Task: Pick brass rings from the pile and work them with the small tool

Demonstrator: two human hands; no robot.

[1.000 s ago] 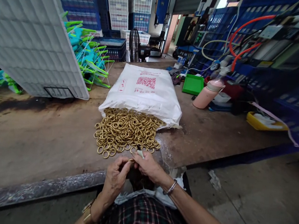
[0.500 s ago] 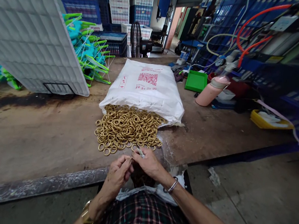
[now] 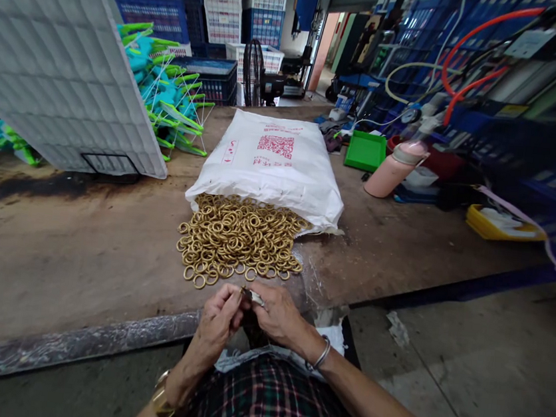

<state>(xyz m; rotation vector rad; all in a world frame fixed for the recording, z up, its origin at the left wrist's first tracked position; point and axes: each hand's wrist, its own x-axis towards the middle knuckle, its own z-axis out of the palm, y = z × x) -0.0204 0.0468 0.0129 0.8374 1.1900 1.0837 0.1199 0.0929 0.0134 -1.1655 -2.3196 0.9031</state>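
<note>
My left hand (image 3: 222, 316) is closed in a pinch on a small brass-coloured ring (image 3: 242, 291), mostly covered by the fingertips. My right hand (image 3: 278, 316) grips a small knife-like tool (image 3: 256, 298) with a pale wrapped handle. Its dark tip meets the ring at the left fingertips; the exact contact is too small to make out. Both hands are close together just off the table's front edge, above my lap. Beyond them, a heap of brass-coloured rings (image 3: 242, 238) spills from the mouth of a white woven sack (image 3: 272, 168) lying on its side.
A grey ribbed panel (image 3: 73, 65) leans on the wooden table (image 3: 77, 246) at left, with blue-green plastic pieces (image 3: 170, 96) behind it. To the right are a pink bottle (image 3: 390, 171), a green tray (image 3: 365, 151) and a yellow dish (image 3: 501, 227).
My right hand has dropped slightly and turned, bringing the tool's tip from pointing up toward the rings down and left to my left fingertips. The left hand keeps its pinch, raised very slightly.
</note>
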